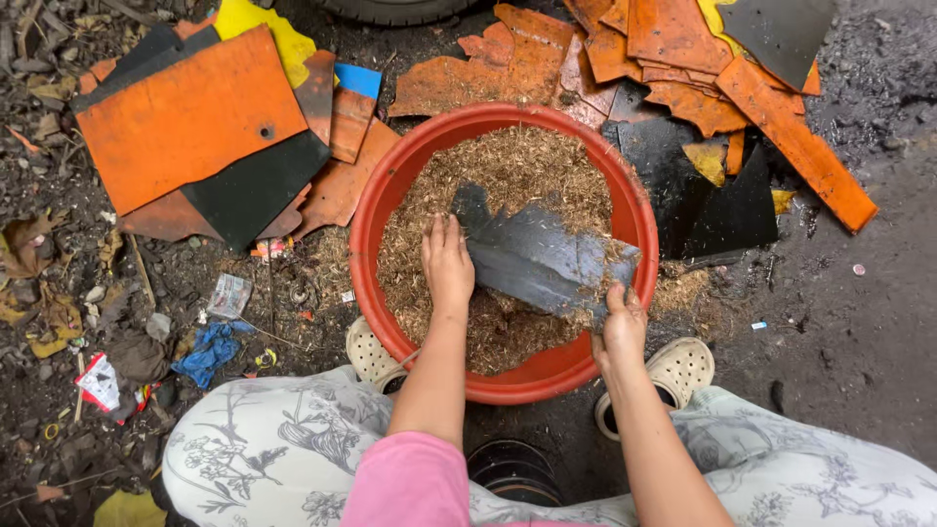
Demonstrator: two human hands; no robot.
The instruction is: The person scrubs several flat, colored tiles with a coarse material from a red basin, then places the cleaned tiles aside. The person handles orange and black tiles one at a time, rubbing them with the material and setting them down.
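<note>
In the middle of the scene, on dark ground, stands a red basin full of brown sawdust-like chaff. A grey sheet, bent and dusty, lies across the chaff, from the middle of the basin to its right rim. The left hand lies flat on the chaff, fingers stretched out and together, touching the left edge of the sheet; it grips nothing. The right hand is closed on the near right corner of the sheet, at the rim, with the thumb on top.

The step in hand looks like working the sheet through the chaff, as a scraper or a scoop, while the left hand pushes or steadies the material. A next move would need a firm grip at the corner, because the sheet is soft and can fold, and the chaff can spill over the near rim.

Orange and black boards lie far left and far right of the basin. Two white clogs stand near it.
</note>
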